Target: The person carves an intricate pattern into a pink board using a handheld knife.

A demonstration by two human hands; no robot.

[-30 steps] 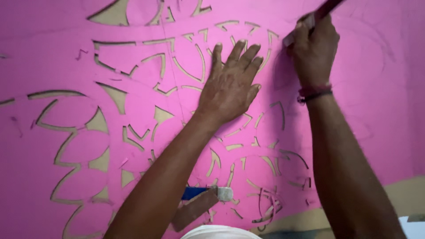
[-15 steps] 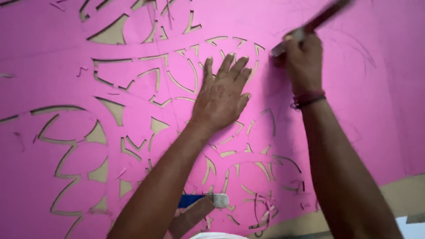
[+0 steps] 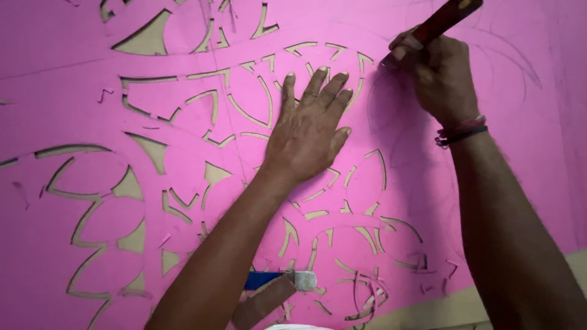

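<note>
Pink sheet (image 3: 73,91), large, fills nearly the whole view; it lies on a tan surface (image 3: 428,311) that shows through the cut-outs and along the lower right edge. Step in hand, as judged: cutting a petal pattern along faint drawn lines. Left hand (image 3: 309,131) lies flat on the sheet near its middle, fingers spread, palm down, pinning it. Right hand (image 3: 437,76) is closed around a dark red-handled cutting tool (image 3: 449,18), tip touching the sheet just beside the left fingertips at upper centre. Next move, judged: steady downward press from the left hand while the blade follows the pencilled curve. Count: one sheet, two hands, one tool in use, one blue-and-silver object (image 3: 281,280) at the bottom edge, kind unclear; wrist bands (image 3: 461,129) on the right wrist, number unclear.
</note>
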